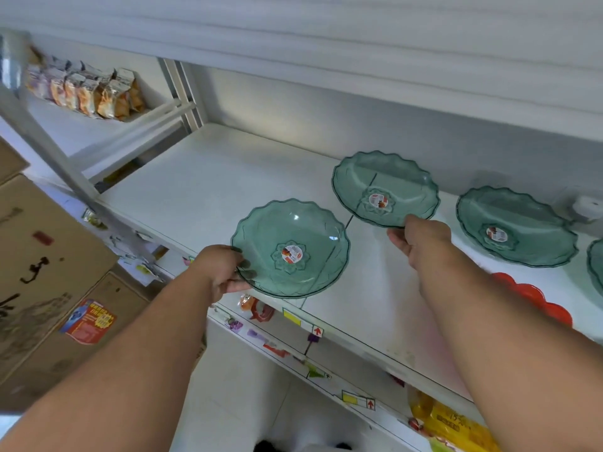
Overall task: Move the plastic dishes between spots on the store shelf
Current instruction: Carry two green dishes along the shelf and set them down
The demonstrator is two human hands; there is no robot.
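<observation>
My left hand [222, 272] grips the left rim of a clear green scalloped plastic dish [300, 236], held tilted over the front edge of the white shelf [208, 187]. My right hand [421, 238] pinches the near rim of a second green dish [391, 181], lifted and tilted above the shelf's middle. Both dishes carry a round red-and-white sticker at the centre. A third green dish [518, 223] lies on the shelf to the right, and the edge of another green dish [595, 269] shows at the far right.
A red scalloped dish [535, 298] lies behind my right forearm. A small white object [587, 208] sits at the shelf's back right. Snack bags [88, 89] fill a shelf at upper left. Cardboard boxes [49, 272] stand on the left. The upper shelf [326, 53] hangs low overhead.
</observation>
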